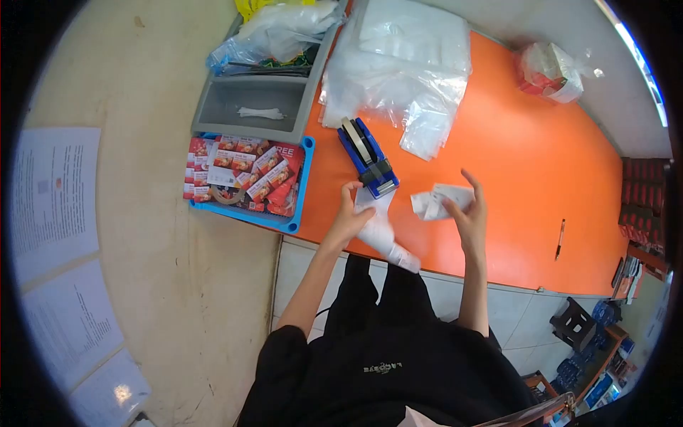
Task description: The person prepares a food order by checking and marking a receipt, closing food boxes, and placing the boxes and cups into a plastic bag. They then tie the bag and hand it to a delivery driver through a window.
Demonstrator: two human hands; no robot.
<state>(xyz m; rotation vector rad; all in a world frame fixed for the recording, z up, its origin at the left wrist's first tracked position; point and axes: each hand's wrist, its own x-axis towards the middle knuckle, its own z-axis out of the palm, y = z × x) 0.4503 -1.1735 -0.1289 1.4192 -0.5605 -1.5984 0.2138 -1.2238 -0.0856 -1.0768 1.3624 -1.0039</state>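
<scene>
My left hand [347, 222] pinches the upper end of a long white paper strip [377, 231], right below the cutter end of a blue tape dispenser [368, 160]. The strip trails down over the table's front edge, and its curled lower end shows print. In my right hand [466, 219] is a folded, printed paper slip [432, 202], gripped between thumb and fingers with the index finger raised. The dispenser carries a roll of tape and lies on the orange table [512, 178].
Clear plastic bags [398, 60] are stacked at the back. To the left stand a blue basket [302, 185] of red printed packets and a grey divided tray [249, 89] with white ties. A pen [560, 240] lies at right; a bagged red box [549, 73] stands behind.
</scene>
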